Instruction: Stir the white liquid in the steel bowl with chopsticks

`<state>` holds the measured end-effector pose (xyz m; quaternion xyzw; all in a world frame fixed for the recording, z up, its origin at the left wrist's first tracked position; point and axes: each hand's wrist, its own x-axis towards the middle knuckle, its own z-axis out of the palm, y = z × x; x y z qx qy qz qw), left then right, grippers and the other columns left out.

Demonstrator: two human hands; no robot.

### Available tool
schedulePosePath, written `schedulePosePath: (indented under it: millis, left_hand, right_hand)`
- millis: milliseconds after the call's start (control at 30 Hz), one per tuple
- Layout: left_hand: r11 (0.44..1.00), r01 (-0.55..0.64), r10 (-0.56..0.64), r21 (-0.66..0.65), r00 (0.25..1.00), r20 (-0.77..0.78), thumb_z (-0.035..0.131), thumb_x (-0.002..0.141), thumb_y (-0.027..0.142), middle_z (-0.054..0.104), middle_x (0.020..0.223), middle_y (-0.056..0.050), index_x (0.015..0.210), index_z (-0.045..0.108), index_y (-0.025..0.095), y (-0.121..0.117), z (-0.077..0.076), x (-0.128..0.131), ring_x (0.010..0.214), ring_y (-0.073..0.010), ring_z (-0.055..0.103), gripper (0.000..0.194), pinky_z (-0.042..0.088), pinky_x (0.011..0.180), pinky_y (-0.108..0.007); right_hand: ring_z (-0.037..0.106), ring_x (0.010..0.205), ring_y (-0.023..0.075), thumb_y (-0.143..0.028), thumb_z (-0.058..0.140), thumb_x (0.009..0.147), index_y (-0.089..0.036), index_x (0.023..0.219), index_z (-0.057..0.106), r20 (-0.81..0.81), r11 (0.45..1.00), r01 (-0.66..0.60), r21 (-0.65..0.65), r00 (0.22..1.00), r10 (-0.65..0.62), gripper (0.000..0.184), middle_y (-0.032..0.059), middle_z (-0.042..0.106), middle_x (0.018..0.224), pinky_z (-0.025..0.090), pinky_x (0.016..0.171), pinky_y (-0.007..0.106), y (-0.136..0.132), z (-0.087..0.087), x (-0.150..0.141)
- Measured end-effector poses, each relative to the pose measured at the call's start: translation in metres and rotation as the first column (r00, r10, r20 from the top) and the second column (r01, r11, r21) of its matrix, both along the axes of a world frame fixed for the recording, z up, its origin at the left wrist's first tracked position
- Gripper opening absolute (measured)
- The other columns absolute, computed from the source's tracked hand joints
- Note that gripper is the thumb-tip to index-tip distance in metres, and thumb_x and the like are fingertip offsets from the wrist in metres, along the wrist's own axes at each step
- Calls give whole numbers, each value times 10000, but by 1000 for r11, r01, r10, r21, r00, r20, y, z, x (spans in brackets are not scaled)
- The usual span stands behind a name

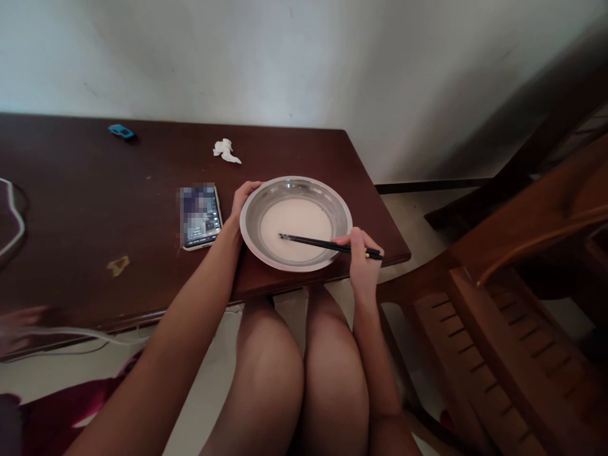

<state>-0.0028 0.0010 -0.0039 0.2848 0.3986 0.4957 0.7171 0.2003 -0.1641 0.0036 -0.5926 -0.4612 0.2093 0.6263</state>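
Note:
A wide metal bowl (250,235) stands near the right end of the dark wooden table, with a smooth, pale, milky liquid (294,218) in it. My left hand (243,197) grips the bowl's left side, its fingers reaching round the back and partly hidden by the rim. In my right hand (365,256), closed at the bowl's right front, is a pair of black chopsticks (323,243). They slant left across the rim, tips over the liquid and wet with white. Whether the tips touch its surface I cannot tell.
Left of the bowl lies a lit phone (202,216). Farther back are a crumpled tissue (227,151) and a small blue object (121,131). A white cable (90,331) crosses the table's front left, near another person's blurred hand (21,324). A wooden chair (475,329) stands at right.

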Motion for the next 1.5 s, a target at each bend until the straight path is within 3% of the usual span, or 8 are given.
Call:
schedulePosePath:
  millis: [233,467,633,833,1033,1233,1400,1500]
  left_hand:
    - [1000,-12,12,-4,1000,9,513,882,225,692,566,-18,669,675,212,2,-1,0,862,-253,725,267,550,833,-346]
    - [1000,3,-3,-27,1000,-16,480,935,223,681,564,-9,694,667,200,2,-1,-2,903,-254,700,307,535,838,-353]
    - [1000,1,-1,-12,999,-49,472,946,229,684,566,4,702,662,221,2,1,-2,961,-252,691,309,534,838,-335]
    - [1000,7,-8,-20,998,-55,452,967,224,671,557,8,715,676,202,0,3,-1,917,-239,700,338,530,799,-314]
    - [1000,-10,10,9,998,-67,488,946,225,696,582,4,718,671,217,0,1,-2,945,-255,708,292,539,840,-337]
    - [999,1,-4,-36,998,-63,459,941,229,670,576,-7,694,670,202,0,4,0,900,-235,706,326,537,852,-315]
    - [999,-46,49,27,989,-139,496,878,266,670,620,-19,679,661,223,0,2,1,885,-256,722,262,566,793,-340]
    - [998,-57,62,41,988,-142,510,861,260,666,620,-19,684,667,223,2,-1,2,894,-258,723,240,567,786,-340]
  right_hand:
    - [661,739,198,-535,502,975,-236,642,669,26,986,161,37,986,-162,478,25,747,696,510,833,389,-1,0,3]
    - [690,840,213,-501,565,950,-238,716,719,59,999,-44,-30,997,46,384,31,793,791,515,849,388,1,0,0]
    - [662,702,197,-545,505,974,-236,642,680,4,990,137,28,991,-137,486,22,742,683,504,817,391,0,-3,3]
    - [664,820,213,-505,560,956,-238,692,718,80,1000,-14,-23,997,16,408,34,784,769,488,848,392,2,-3,0]
    - [635,733,204,-547,486,984,-245,623,673,31,981,186,48,982,-188,506,26,719,664,500,822,394,-1,-1,3]
    - [631,842,210,-509,565,953,-247,691,732,106,999,-1,-38,994,5,407,32,777,766,496,865,390,1,0,-1]
    - [620,771,208,-529,514,975,-253,646,691,65,985,170,32,983,-172,465,29,744,701,496,832,393,0,0,1]
    - [616,701,202,-537,474,990,-250,613,668,24,991,129,45,991,-130,512,19,723,656,494,809,399,0,-1,1]
